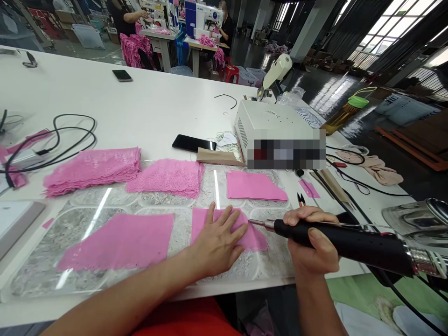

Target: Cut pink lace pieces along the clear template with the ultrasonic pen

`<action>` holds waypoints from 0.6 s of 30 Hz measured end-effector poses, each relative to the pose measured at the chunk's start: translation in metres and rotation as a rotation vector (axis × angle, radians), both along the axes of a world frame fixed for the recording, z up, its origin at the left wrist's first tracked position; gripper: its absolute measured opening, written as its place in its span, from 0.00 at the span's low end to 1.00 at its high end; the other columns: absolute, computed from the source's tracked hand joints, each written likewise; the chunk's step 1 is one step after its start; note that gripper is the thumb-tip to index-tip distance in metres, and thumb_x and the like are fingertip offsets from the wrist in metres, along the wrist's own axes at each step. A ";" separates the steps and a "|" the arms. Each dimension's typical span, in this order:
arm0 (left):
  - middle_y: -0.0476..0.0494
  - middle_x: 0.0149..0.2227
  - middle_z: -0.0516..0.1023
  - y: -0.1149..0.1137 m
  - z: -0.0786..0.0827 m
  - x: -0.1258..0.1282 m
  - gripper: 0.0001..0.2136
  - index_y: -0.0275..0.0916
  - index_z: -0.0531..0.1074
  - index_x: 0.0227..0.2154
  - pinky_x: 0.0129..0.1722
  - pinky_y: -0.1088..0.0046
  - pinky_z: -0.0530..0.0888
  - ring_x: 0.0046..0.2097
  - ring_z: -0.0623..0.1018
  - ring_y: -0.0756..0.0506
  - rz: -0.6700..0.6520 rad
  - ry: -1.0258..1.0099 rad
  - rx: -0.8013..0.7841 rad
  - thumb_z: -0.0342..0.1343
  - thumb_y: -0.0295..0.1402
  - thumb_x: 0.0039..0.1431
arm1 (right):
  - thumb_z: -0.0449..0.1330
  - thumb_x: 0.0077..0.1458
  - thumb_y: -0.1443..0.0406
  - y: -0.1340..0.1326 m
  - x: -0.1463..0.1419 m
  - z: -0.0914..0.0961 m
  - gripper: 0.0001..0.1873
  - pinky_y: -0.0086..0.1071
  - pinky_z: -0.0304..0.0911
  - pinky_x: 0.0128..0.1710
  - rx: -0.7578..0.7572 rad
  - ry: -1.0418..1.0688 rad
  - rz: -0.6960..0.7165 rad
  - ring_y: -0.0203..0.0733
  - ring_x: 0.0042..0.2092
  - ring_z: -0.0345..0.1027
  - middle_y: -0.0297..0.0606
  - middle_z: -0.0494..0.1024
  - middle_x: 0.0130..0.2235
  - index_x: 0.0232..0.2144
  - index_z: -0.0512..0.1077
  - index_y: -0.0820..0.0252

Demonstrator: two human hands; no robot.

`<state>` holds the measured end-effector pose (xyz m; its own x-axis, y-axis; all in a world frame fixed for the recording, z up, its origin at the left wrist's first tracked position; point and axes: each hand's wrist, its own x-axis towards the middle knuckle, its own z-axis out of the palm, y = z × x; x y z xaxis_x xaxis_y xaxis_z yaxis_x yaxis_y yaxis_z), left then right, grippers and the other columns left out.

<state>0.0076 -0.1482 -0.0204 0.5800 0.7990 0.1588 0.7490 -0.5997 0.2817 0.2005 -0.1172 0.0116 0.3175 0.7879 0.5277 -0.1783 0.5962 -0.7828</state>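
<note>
My left hand (217, 242) lies flat with fingers spread on a small pink fabric piece (257, 239), pressing it to a clear patterned mat (38, 270). My right hand (313, 240) is wrapped round a black corded hand tool (353, 245), like a soldering iron in shape. Its slim metal tip reaches left to the fabric by my left fingertips; whether it touches cannot be made out. A larger pink lace-edged piece (122, 240) lies flat to the left. Behind are two stacks of pink lace, the left stack (94, 170) and the middle stack (168, 177), and smooth pink pieces (255, 185).
A pale metal box (276, 119) stands behind, cables running to its right. Black-handled snips (301, 199), a phone (194, 142), a metal container (416, 219) and a green-capped bottle (346, 114) are around. Black cable loops (73, 128) lie left. People work at sewing machines (205, 21) beyond.
</note>
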 end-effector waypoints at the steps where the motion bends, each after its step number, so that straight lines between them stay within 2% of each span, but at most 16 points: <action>1: 0.35 0.63 0.62 0.000 0.000 0.000 0.21 0.43 0.65 0.58 0.61 0.34 0.48 0.64 0.60 0.30 0.002 0.000 0.003 0.51 0.43 0.64 | 0.56 0.41 0.66 0.000 0.000 0.000 0.06 0.35 0.63 0.25 0.001 -0.003 0.002 0.35 0.24 0.65 0.33 0.70 0.29 0.27 0.69 0.59; 18: 0.35 0.61 0.64 0.001 -0.001 0.000 0.21 0.43 0.66 0.57 0.61 0.35 0.50 0.64 0.61 0.31 0.003 0.021 0.043 0.51 0.44 0.63 | 0.54 0.40 0.67 0.001 0.000 0.001 0.09 0.34 0.63 0.26 0.019 0.021 0.021 0.34 0.24 0.66 0.33 0.71 0.30 0.28 0.70 0.60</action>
<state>0.0078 -0.1476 -0.0215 0.5807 0.7938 0.1808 0.7565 -0.6082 0.2405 0.2004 -0.1164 0.0124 0.3126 0.7845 0.5356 -0.2071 0.6066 -0.7676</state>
